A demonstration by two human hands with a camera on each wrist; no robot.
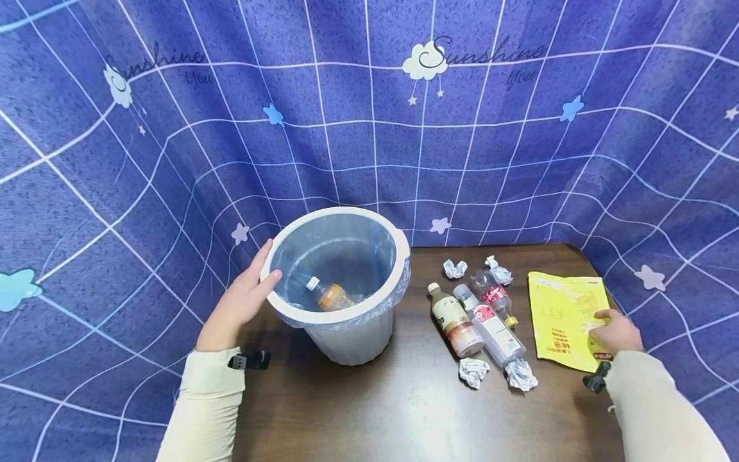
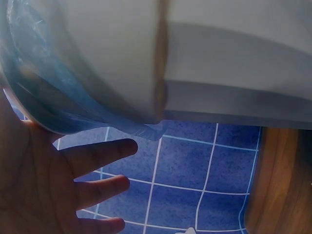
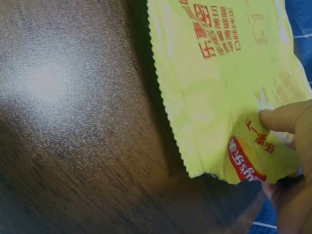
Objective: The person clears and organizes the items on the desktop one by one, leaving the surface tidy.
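Note:
My left hand (image 1: 245, 295) is at the left side of the white trash can (image 1: 352, 337), thumb over its rim. In the left wrist view, the fingers (image 2: 100, 155) extend straight and spread along the outside, beside the bluish bag liner (image 2: 83, 105). Inside the can lies a bottle with an orange label (image 1: 335, 298). At the table's right, my right hand (image 1: 620, 333) pinches the near right corner of a flat yellow chip bag (image 1: 562, 308). Its thumb (image 3: 282, 117) presses the printed face, and other fingers go under the edge. The bag's left edge appears slightly raised in the right wrist view.
Between can and chip bag lie a brown-labelled bottle (image 1: 456, 321), a clear bottle with a pink-and-white label (image 1: 496, 330) and a red-labelled bottle (image 1: 493, 292). Several crumpled papers (image 1: 473, 372) lie around them. A blue curtain (image 1: 369, 128) hangs behind the brown table (image 1: 416, 417).

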